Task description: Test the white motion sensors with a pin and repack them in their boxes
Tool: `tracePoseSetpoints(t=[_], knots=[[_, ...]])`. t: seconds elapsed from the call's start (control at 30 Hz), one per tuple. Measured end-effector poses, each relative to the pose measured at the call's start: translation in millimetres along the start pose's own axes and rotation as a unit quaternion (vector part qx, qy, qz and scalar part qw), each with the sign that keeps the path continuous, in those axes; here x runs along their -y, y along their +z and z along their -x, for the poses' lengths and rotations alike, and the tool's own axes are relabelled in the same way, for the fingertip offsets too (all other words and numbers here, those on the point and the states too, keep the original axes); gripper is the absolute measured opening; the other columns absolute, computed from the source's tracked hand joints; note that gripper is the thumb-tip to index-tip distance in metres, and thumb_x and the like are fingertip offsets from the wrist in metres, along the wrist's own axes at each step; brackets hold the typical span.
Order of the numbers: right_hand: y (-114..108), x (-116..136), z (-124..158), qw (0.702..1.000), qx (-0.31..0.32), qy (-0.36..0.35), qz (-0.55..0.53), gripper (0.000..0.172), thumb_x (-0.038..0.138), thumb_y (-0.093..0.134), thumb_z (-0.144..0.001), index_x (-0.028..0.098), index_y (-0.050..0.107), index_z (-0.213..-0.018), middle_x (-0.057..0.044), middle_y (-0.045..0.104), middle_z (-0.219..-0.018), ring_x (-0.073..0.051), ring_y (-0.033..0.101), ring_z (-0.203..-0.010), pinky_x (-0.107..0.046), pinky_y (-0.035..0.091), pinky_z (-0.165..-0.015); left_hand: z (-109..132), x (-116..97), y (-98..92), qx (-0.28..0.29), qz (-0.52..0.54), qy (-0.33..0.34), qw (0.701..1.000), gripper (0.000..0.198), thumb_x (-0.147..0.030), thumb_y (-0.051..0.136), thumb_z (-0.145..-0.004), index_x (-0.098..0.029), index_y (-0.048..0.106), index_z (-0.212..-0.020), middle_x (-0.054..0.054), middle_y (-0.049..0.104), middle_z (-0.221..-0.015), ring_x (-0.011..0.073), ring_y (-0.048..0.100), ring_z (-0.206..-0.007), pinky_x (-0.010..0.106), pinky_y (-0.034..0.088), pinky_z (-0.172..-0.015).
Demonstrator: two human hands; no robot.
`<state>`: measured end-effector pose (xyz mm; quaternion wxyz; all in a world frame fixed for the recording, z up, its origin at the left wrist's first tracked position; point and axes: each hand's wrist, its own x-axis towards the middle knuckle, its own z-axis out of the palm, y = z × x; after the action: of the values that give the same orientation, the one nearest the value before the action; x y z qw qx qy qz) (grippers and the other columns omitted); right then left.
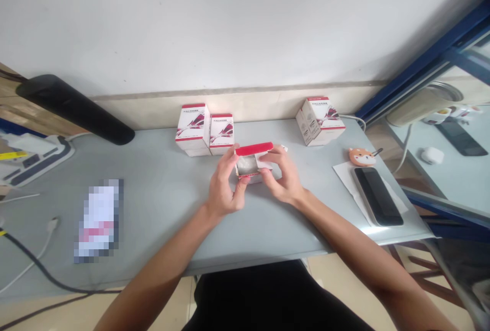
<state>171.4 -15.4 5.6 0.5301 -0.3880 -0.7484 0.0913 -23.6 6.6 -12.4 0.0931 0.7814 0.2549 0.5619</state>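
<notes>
The left hand and right hand pinched 1 open box between them, where hard squeezing might have crushed its walls.

I log the open carton as white-walled, with a red flap and silvery lining. The paired closed cartons and the single closed carton show white faces, red tops and a red swoosh print. I note the table pale grey, the phone black, the dog-face charm orange and white

Glossy printed cardboard box on a smooth, matt grey table; glossy black phone.
</notes>
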Motion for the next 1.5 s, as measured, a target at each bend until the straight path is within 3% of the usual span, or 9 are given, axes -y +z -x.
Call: tracePoseSetpoints(t=[0.17, 0.37, 0.5, 0.6, 0.73, 1.0, 1.17, 1.27, 1.5], knots=[[-2, 4, -4, 0.999, -0.022, 0.022, -0.027, 0.005, 0.025, 0.056, -0.102, 0.025, 0.060, -0.105, -0.008, 0.070, -0.111, -0.022, 0.070, -0.101, -0.041, 0.057, -0.088, -2, -3, 1.5, -0.006, -0.012, 0.023, 1.000, 0.059, -0.026, 0.058, -0.102, -0.030, 0.035, -0.156, 0.019, 0.058, -0.151, 0.0321, 0.061, -0.140, 0.056, 0.058, -0.106], [1, 3, 1, 0.997, -0.051, 0.032, -0.048, 0.030, 0.031, 0.047, -0.105, 0.027, 0.047, -0.135, -0.011, 0.068, -0.123, -0.026, 0.069, -0.112, -0.045, 0.058, -0.093, -4, -6, 0.5, -0.005, -0.022, 0.015, 1.000, 0.062, -0.028, 0.059, -0.102, -0.027, 0.035, -0.159, 0.018, 0.060, -0.147, 0.0313, 0.061, -0.139, 0.054, 0.057, -0.108], [-10, -12, -6, 0.989, -0.100, 0.098, 0.042, 0.025, 0.028, 0.048, -0.103, 0.026, 0.048, -0.127, -0.011, 0.064, -0.121, -0.027, 0.067, -0.109, -0.048, 0.056, -0.094, -3, -6, -2.1, -0.012, -0.022, -0.004, 1.000, 0.066, -0.029, 0.060, -0.101, -0.023, 0.036, -0.162, 0.018, 0.061, -0.146, 0.0316, 0.060, -0.138, 0.049, 0.055, -0.110], [-22, -29, -10, 0.954, 0.033, 0.175, 0.242, 0.024, 0.023, 0.060, -0.095, 0.023, 0.062, -0.118, -0.013, 0.066, -0.123, -0.034, 0.062, -0.117, -0.055, 0.048, -0.103, -3, -4, -3.6, -0.016, -0.027, -0.021, 0.999, 0.066, -0.032, 0.060, -0.101, -0.021, 0.037, -0.162, 0.019, 0.060, -0.147, 0.0322, 0.060, -0.136, 0.047, 0.056, -0.109], [-31, -48, -4, 0.914, 0.173, 0.226, 0.290, 0.025, 0.024, 0.063, -0.093, 0.020, 0.070, -0.117, -0.015, 0.071, -0.120, -0.037, 0.064, -0.115, -0.054, 0.049, -0.100, -2, -2, -1.5, -0.027, -0.078, -0.019, 0.996, 0.071, -0.034, 0.065, -0.098, -0.020, 0.037, -0.162, 0.019, 0.060, -0.146, 0.0328, 0.063, -0.132, 0.045, 0.060, -0.103], [-41, -42, -11, 0.940, 0.140, 0.227, 0.212, 0.021, 0.029, 0.068, -0.095, 0.023, 0.071, -0.115, -0.009, 0.074, -0.113, -0.027, 0.071, -0.100, -0.043, 0.058, -0.088, 1, -7, 5.0, -0.096, -0.187, 0.084, 0.974, 0.086, -0.031, 0.085, -0.084, -0.021, 0.044, -0.158, 0.013, 0.068, -0.128, 0.0271, 0.075, -0.111, 0.036, 0.064, -0.095], [-40, -2, -18, 0.986, -0.160, 0.033, 0.021, 0.025, 0.035, 0.071, -0.095, 0.029, 0.059, -0.117, -0.011, 0.072, -0.122, -0.029, 0.072, -0.110, -0.048, 0.061, -0.088, 0, -10, 3.6, -0.081, -0.226, 0.111, 0.964, 0.082, -0.030, 0.086, -0.083, -0.019, 0.047, -0.155, 0.013, 0.072, -0.122, 0.0257, 0.077, -0.105, 0.034, 0.065, -0.090], [-29, 19, -12, 0.983, -0.143, -0.106, -0.045, 0.034, 0.038, 0.076, -0.092, 0.031, 0.055, -0.117, -0.011, 0.073, -0.124, -0.029, 0.074, -0.105, -0.047, 0.063, -0.080, 1, -11, 3.9, -0.063, -0.210, 0.141, 0.965, 0.076, -0.031, 0.082, -0.086, -0.017, 0.049, -0.153, 0.014, 0.073, -0.120, 0.0261, 0.078, -0.104, 0.035, 0.066, -0.087], [-14, 35, -6, 0.973, -0.131, -0.177, 0.064, 0.020, 0.045, 0.062, -0.102, 0.027, 0.059, -0.108, -0.010, 0.080, -0.110, -0.026, 0.071, -0.097, -0.042, 0.057, -0.075, 0, -10, 1.1, -0.054, -0.199, 0.146, 0.968, 0.066, -0.038, 0.072, -0.094, -0.022, 0.047, -0.153, 0.014, 0.074, -0.122, 0.0274, 0.078, -0.104, 0.038, 0.066, -0.083]])
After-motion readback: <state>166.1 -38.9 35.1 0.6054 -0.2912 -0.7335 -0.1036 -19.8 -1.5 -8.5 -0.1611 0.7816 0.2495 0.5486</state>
